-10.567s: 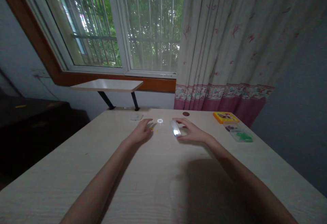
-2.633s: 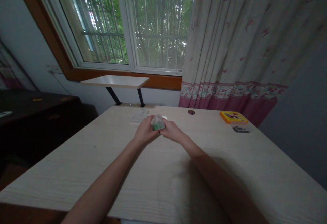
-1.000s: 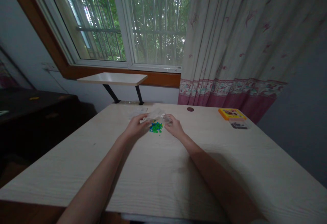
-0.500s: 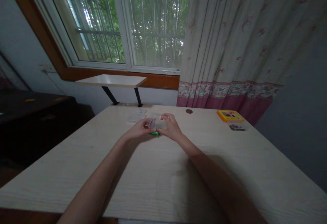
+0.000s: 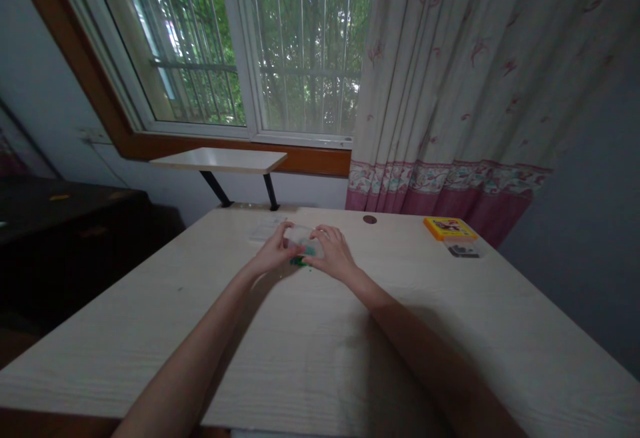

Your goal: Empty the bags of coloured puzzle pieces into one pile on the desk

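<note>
Both hands were busy here: the left grip [image 5: 273, 252] and right grip [image 5: 335, 253] were pinching a clear, boxy plastic container [image 5: 299, 233] between them. Some small bright green bits [image 5: 299, 261] sat just under the grips on the pale wood-grain worktop [image 5: 280, 351], partly hidden. A flat yellow-orange box [image 5: 450, 228] lay way off to the right grip's right, well apart.

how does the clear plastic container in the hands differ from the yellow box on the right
The clear plastic container is see-through; the yellow box has solid-coloured sides and a printed top. The clear plastic container is gripped by the left hand and right hand, while the yellow box lies flat, untouched by either. Both are at the same table.
</note>
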A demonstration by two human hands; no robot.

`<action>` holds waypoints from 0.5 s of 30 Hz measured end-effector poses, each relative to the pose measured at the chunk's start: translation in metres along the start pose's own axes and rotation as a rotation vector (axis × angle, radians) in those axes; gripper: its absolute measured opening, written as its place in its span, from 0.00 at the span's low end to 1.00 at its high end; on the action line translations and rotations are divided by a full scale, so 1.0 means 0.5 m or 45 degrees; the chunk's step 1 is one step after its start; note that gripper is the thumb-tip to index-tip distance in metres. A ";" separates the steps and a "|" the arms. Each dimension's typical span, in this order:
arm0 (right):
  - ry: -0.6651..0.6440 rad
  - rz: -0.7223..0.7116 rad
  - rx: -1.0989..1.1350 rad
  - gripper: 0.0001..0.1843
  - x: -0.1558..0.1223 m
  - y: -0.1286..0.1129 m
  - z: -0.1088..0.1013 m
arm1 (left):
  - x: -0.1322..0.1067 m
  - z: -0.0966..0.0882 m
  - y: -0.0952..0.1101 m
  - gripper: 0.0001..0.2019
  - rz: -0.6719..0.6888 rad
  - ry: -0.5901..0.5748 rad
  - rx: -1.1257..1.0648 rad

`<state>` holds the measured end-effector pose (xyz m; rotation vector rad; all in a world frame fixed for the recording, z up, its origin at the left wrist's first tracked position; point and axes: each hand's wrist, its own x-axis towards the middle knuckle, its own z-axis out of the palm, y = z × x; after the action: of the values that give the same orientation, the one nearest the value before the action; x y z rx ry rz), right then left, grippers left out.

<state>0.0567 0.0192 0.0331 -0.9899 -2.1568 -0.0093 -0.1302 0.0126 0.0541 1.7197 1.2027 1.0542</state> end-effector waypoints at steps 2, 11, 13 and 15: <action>-0.065 -0.066 0.007 0.27 -0.008 0.016 -0.019 | -0.003 -0.030 0.006 0.32 -0.068 0.095 -0.031; -0.104 0.252 -0.375 0.15 -0.112 0.256 -0.190 | -0.039 -0.213 -0.058 0.24 -0.680 0.536 -0.033; -0.108 0.384 -0.501 0.18 -0.148 0.319 -0.229 | -0.046 -0.225 -0.071 0.21 -0.697 0.509 -0.062; -0.119 0.514 -0.618 0.21 -0.188 0.374 -0.263 | -0.049 -0.229 -0.081 0.19 -0.704 0.463 -0.050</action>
<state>0.3012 0.0503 0.0152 -1.7204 -2.0398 -0.3095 -0.2542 0.0146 0.0534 1.0823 1.7428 1.0500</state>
